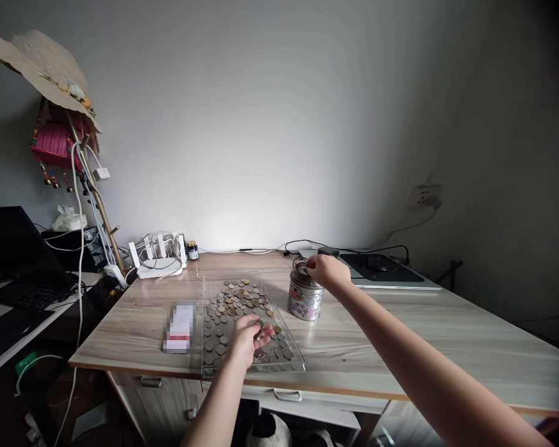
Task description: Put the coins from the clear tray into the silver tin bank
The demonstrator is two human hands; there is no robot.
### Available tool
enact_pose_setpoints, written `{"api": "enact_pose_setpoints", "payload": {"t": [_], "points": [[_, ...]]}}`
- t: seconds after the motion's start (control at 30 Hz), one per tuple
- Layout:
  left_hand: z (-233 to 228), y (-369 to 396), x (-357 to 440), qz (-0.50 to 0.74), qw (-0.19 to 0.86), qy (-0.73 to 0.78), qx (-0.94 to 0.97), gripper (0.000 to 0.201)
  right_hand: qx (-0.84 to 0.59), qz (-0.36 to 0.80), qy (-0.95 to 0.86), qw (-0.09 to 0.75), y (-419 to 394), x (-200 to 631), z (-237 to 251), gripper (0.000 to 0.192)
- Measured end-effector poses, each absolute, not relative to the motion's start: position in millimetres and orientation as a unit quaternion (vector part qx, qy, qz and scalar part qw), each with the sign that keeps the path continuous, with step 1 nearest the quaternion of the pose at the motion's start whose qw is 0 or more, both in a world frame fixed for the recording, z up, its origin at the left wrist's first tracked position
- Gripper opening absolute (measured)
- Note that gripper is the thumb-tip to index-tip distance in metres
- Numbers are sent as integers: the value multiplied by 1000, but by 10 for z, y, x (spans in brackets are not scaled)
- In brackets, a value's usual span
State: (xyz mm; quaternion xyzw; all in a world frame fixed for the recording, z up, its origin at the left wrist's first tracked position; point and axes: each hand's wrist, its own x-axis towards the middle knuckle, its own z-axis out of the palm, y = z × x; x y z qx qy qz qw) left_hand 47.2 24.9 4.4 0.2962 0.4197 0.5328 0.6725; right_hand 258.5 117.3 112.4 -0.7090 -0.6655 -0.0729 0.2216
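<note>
My left hand (249,340) is turned palm up over the near part of a clear plastic tray (279,298). Its thumb and fingers close on a few coins (259,329). Many loose silver and yellowish coins (235,303) lie spread across the tray under and beyond it. To the right stands a round, flower-patterned tin (306,302), upright on the desk. My right hand (328,271) is at the top of this tin, fingers pinched together and pointing left over its lid. What those fingertips hold, if anything, is too small to make out.
A phone-shaped, blurred item (179,328) lies left of the tray. Behind are a white router (161,264) and a small dark jar (192,250). At the back right a mouse (379,264) rests on a dark pad. The desk's front edge (345,391) runs close below the tray.
</note>
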Motion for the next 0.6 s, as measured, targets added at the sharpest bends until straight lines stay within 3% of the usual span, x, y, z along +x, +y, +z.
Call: {"api": "enact_pose_setpoints", "payload": {"t": [0.13, 0.3, 0.5, 0.6], "points": [[8, 268, 478, 544, 642, 428, 329, 32, -583, -86, -743, 317, 866, 2234, 982, 27], [-32, 304, 490, 555, 608, 442, 357, 37, -436, 47, -871, 221, 531, 1771, 581, 23], [-38, 315, 489, 561, 603, 441, 357, 29, -444, 139, -854, 235, 477, 1568, 399, 19], [-19, 314, 482, 557, 627, 429, 336, 25, -527, 80, -797, 285, 545, 1638, 531, 16]]}}
